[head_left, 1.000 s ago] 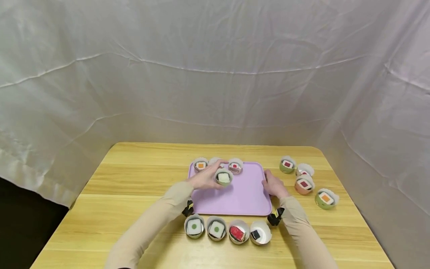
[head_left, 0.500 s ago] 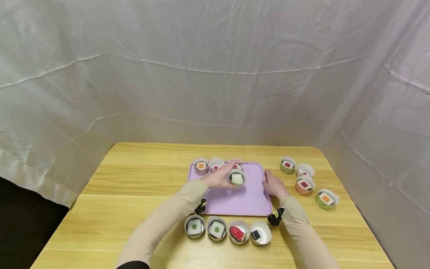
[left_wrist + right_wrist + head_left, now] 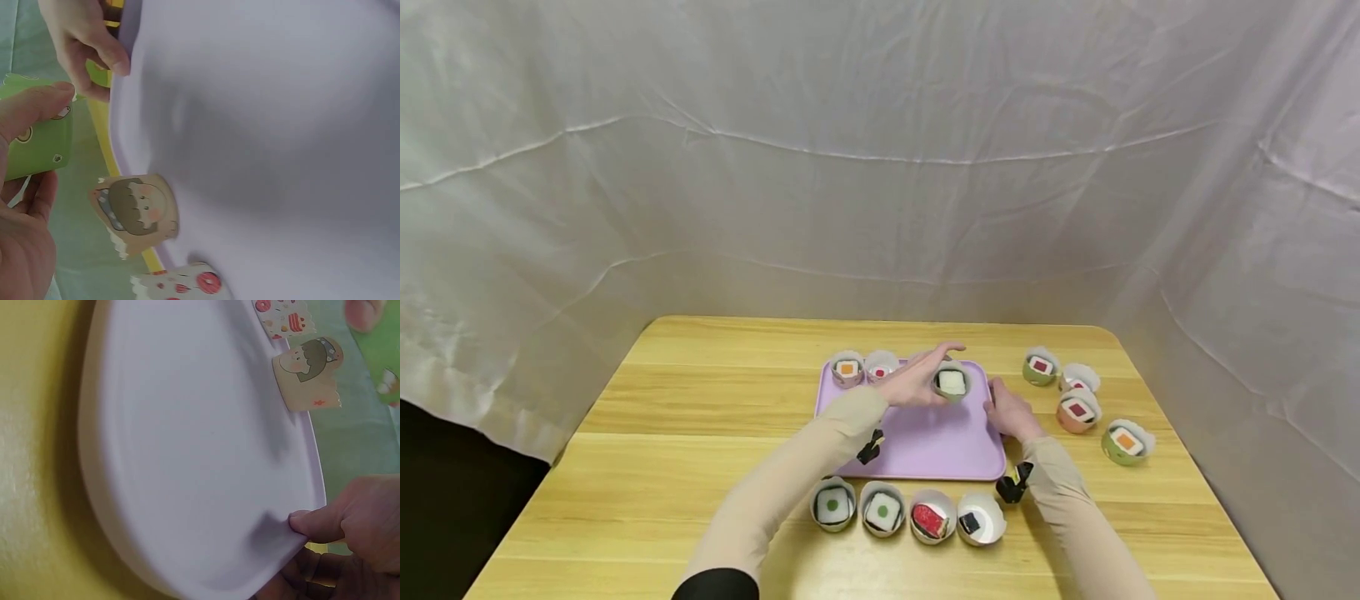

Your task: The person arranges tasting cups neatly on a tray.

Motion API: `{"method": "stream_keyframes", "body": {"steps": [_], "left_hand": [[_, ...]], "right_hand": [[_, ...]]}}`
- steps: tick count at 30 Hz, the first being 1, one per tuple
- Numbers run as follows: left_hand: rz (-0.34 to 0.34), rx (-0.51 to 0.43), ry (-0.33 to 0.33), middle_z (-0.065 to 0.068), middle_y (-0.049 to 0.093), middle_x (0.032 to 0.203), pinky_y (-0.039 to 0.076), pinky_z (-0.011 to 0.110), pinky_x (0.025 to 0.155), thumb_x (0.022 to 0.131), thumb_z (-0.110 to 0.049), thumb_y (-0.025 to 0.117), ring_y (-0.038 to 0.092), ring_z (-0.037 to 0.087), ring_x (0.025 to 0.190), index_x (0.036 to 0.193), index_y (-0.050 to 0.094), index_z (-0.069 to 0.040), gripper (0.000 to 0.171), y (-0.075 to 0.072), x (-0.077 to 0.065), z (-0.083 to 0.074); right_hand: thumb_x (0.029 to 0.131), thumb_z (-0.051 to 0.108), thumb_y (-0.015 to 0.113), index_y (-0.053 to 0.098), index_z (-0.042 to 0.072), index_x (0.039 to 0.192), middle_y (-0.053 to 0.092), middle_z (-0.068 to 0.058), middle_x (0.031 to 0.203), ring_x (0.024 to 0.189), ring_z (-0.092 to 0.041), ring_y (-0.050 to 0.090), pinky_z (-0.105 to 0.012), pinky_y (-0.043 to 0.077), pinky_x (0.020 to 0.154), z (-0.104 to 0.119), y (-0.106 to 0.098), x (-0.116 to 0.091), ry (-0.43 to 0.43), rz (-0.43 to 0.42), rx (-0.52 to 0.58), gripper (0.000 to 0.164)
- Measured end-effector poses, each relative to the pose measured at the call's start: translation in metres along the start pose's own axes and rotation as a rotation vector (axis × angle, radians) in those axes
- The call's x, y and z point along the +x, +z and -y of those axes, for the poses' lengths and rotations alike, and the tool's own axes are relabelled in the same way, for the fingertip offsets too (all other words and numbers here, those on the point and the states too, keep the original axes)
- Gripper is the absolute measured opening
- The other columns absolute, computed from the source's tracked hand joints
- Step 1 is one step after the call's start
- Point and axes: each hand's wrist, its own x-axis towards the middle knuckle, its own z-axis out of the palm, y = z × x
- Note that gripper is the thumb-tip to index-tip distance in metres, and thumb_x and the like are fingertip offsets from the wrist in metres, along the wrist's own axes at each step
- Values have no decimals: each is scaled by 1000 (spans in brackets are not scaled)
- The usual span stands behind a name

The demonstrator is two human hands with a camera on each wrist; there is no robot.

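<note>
My left hand (image 3: 913, 387) grips a green paper cup (image 3: 952, 385) between thumb and fingers, above the far right part of the lilac tray (image 3: 925, 450). A white sushi-like piece shows in the cup's mouth. In the left wrist view, the cup's green printed side (image 3: 44, 140) faces the camera. My right hand (image 3: 1013, 415) holds the tray's right edge; in the right wrist view its thumb (image 3: 312, 524) lies over the rim, fingers beneath. Along the tray's far edge stand a cup with an orange-centred piece (image 3: 847, 370), one with a red-centred piece (image 3: 881, 367), and a cup mostly hidden by my left hand.
A row of several cups, including one with a red piece (image 3: 931, 520), stands along the tray's near edge. Right of the tray are several more cups, among them an orange one (image 3: 1078, 412) and a green one (image 3: 1126, 443). The wooden table (image 3: 685, 400) meets pale curtains (image 3: 880, 208).
My left hand has carried the green cup rightward and a little away across the tray. My right hand stays on the tray's edge.
</note>
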Motion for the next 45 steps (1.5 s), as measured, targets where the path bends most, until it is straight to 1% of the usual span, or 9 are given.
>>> {"method": "stream_keyframes", "body": {"steps": [4, 9, 15, 20, 25, 32, 35, 39, 45], "left_hand": [[1, 49, 19, 17, 59, 139, 47, 41, 111, 80, -4, 82, 58, 28, 129, 152, 28, -7, 90, 1, 12, -2], [11, 94, 23, 15, 63, 135, 47, 36, 111, 80, -6, 82, 61, 26, 125, 151, 30, -8, 88, 8, 25, -1], [48, 86, -18, 15, 59, 139, 46, 32, 112, 80, -1, 81, 59, 26, 129, 151, 27, -11, 90, 19, 34, 4], [35, 97, -44, 14, 62, 136, 48, 32, 110, 78, 0, 82, 61, 26, 125, 149, 31, -12, 88, 24, 40, 7], [21, 176, -65, 12, 66, 133, 49, 33, 108, 77, -4, 84, 64, 25, 122, 146, 36, -12, 84, 31, 44, 10], [52, 456, -154, 6, 56, 149, 16, 41, 130, 80, -22, 84, 51, 19, 140, 148, 40, -15, 81, 38, 48, 7], [42, 544, -196, 3, 56, 149, 12, 41, 130, 80, -32, 84, 52, 20, 139, 150, 40, -17, 84, 38, 50, 6], [9, 541, -236, 3, 57, 148, 14, 39, 130, 79, -39, 84, 52, 22, 139, 150, 41, -19, 86, 36, 50, 5], [-42, 480, -245, 6, 59, 146, 17, 37, 129, 80, -35, 85, 54, 21, 137, 150, 40, -16, 86, 36, 51, 4]], "right_hand": [[101, 12, 48, 40, -7, 136, 60, -37, 126, 111, -49, 63, -60, 51, 95, -1, 0, 0, 16, 1, 12, 41], [101, 12, 47, 39, -7, 136, 60, -36, 124, 107, -47, 64, -59, 52, 91, 0, 1, -1, 27, -3, -1, 40], [101, 12, 49, 42, -5, 131, 62, -35, 119, 99, -44, 65, -54, 54, 83, 0, 3, -2, 31, -9, 1, 36], [102, 12, 49, 42, -4, 127, 63, -33, 113, 92, -40, 65, -51, 54, 77, 1, 2, -1, 25, -16, -3, 31], [101, 13, 49, 42, -6, 129, 63, -34, 114, 93, -42, 66, -53, 54, 80, 1, 2, -1, 15, -25, -16, 34], [101, 12, 48, 40, -8, 135, 61, -36, 121, 100, -46, 66, -57, 54, 86, -1, 4, -1, 22, -17, -12, 41], [102, 12, 47, 39, -8, 136, 61, -36, 121, 98, -45, 66, -55, 55, 85, 0, 4, 0, 31, -11, -10, 40], [102, 13, 47, 38, -7, 137, 60, -36, 123, 99, -45, 66, -54, 56, 85, 0, 2, 0, 43, -1, -9, 41], [102, 12, 46, 38, -6, 137, 61, -35, 118, 92, -41, 67, -49, 57, 77, 0, 1, -1, 60, 10, 4, 40]]}}
